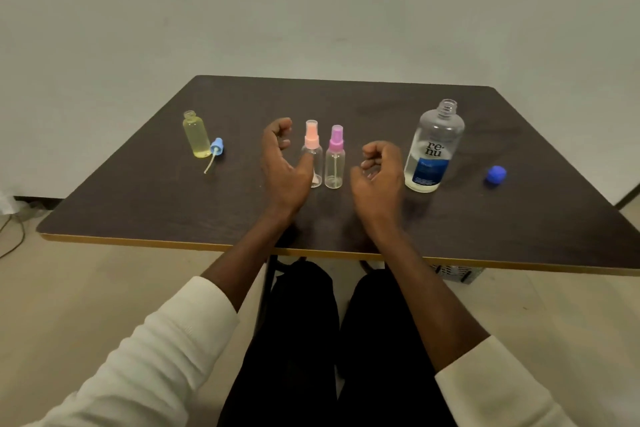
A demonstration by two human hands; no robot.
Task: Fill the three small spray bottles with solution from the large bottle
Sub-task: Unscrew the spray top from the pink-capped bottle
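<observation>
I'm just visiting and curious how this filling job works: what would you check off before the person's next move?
1. Large clear bottle uncapped: ok; its blue cap lies beside it.
2. Yellowish small bottle open: ok; blue sprayer off.
3. Pink-topped small bottle open: not ok.
4. Purple-topped small bottle open: not ok.
5. Left hand and right hand free: ok.
6. Enough solution left: cannot tell.

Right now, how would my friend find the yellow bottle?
Look at the dark table, far left side. The yellow bottle stands alone there, a blue sprayer top lying beside it. Unlike the pink-topped bottle and purple-topped bottle, it is open.
</observation>
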